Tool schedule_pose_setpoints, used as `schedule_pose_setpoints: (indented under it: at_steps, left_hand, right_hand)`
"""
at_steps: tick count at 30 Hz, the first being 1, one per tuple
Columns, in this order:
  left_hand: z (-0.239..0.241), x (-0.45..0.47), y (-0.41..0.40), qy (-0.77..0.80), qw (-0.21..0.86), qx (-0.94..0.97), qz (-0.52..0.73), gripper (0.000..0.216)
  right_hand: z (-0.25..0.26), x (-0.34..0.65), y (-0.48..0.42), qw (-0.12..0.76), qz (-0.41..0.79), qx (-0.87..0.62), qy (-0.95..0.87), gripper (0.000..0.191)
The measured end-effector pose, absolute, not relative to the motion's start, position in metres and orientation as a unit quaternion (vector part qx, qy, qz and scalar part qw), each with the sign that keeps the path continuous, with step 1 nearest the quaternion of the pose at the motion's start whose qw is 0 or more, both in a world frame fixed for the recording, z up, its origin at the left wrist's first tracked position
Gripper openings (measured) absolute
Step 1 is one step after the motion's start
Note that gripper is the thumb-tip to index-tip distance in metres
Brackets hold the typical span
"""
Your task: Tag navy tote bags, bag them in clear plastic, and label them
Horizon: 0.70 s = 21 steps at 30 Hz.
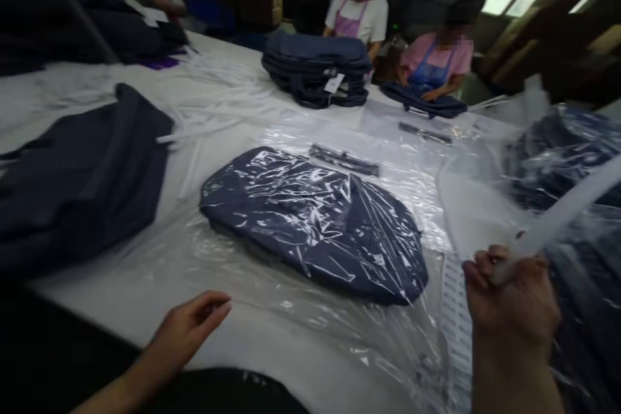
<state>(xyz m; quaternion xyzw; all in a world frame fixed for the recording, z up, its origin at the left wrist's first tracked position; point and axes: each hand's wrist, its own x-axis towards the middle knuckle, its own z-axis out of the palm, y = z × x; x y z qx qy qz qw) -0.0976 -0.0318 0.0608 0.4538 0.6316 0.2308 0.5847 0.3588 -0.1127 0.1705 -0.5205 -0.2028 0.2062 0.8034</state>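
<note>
Left hand (pixel 187 330) reaches forward low, fingers loosely open; right hand (pixel 514 301) raised higher, fingers curled in a fist

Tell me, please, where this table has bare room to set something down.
Bare tabletop lies between the unwrapped navy bag and your left hand. The right is crowded: the wrapped bag, plastic sheeting, and your right hand holding a white strip.
</note>
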Motion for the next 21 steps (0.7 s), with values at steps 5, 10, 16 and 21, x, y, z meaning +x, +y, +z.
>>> schedule_pose_setpoints:
  at_steps: [5,10,16,21]
  left_hand:
    - [0.045,-0.099,-0.032,0.591,0.712,0.171,0.338,0.032]
    - [0.038,-0.099,0.004,0.519,0.756,0.079,0.391,0.007]
    - [0.034,-0.091,0.039,0.464,0.795,0.061,0.386,0.013]
    - [0.029,-0.087,0.028,0.488,0.802,0.103,0.328,0.012]
  right_hand:
    - [0.139,0.182,-0.107,0.595,0.443,-0.534,-0.406,0.03]
    - [0.083,0.11,-0.122,0.395,0.466,-0.499,-0.615,0.022]
    - [0.042,0.13,-0.143,0.319,0.422,-0.567,-0.631,0.022]
    - [0.014,0.149,-0.149,0.322,0.386,-0.566,-0.653,0.026]
